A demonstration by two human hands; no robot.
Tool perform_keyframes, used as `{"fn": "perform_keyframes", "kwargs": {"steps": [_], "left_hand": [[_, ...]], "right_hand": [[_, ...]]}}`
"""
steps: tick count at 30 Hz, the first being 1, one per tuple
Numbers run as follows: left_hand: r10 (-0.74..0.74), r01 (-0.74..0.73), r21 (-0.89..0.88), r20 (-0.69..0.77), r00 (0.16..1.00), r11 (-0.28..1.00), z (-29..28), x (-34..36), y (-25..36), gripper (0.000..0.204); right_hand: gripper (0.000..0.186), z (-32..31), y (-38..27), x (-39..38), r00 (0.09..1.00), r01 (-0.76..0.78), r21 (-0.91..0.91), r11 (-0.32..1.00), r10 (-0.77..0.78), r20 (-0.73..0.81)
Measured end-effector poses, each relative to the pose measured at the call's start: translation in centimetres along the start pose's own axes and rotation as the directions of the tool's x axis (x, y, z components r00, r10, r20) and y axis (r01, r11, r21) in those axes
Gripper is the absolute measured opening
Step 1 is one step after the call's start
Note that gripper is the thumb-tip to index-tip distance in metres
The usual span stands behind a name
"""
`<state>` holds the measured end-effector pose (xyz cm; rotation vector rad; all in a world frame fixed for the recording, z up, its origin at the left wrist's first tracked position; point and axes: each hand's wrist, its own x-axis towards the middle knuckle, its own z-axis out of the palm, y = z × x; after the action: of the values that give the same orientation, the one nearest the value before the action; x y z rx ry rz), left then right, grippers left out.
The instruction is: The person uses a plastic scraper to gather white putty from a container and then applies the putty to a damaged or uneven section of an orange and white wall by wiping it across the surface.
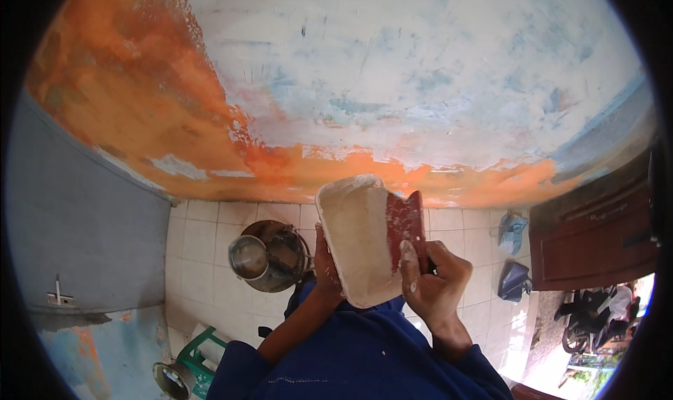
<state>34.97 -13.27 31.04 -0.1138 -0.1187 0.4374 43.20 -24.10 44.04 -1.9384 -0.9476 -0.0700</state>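
Note:
A shallow, off-white rectangular tray [324,214] with pale, putty-like smears is held up in front of my body. My left hand [327,268] grips its left side, with part of the fingers hidden behind it. In my right hand [438,282] is a dark red putty spreader [405,221], flecked with white. Its blade overlaps the right part of the tray; whether it touches the surface I cannot tell. White residue coats the thumb and fingers of my right hand. Ahead stands a wall [420,77] with whitish filler over orange and blue paint.
Left of me, a metal pot [248,257] sits at a dark bucket [284,270] on the tiled floor [193,239]. A green stool [203,351] and a can [172,380] are lower left. To the right lie two bags [512,233], near a brown door [589,225] and a motorbike [589,330].

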Motion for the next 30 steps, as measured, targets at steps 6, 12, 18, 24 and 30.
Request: {"fn": "perform_keyframes", "kwargs": {"steps": [6,12,18,24,30], "left_hand": [[0.008,-0.009,0.042,0.021,1.000,0.999,-0.1,0.1,-0.6,0.067],[0.042,-0.030,0.131,-0.093,0.995,0.991,0.4,-0.3,-0.5,0.065],[0.080,-0.068,0.109,-0.106,0.991,0.992,0.0,-0.2,-0.4,0.064],[0.056,-0.050,0.096,-0.061,0.997,0.994,-0.1,-0.4,-0.6,0.062],[0.039,-0.033,0.101,-0.057,0.998,0.994,0.1,-0.4,-0.3,0.063]], "right_hand": [[0.017,2.0,0.3,-1.3,0.986,0.099,0.046,0.994,-0.104,0.129],[0.020,0.4,0.0,0.0,0.983,0.100,-0.055,0.993,-0.090,0.163],[0.023,1.7,0.6,-0.8,0.970,0.086,-0.001,0.996,-0.083,0.227],[0.017,1.1,0.7,0.0,0.971,0.135,-0.032,0.990,-0.126,0.203],[0.012,0.0,1.2,0.5,0.976,0.123,-0.136,0.983,-0.095,0.195]]}}
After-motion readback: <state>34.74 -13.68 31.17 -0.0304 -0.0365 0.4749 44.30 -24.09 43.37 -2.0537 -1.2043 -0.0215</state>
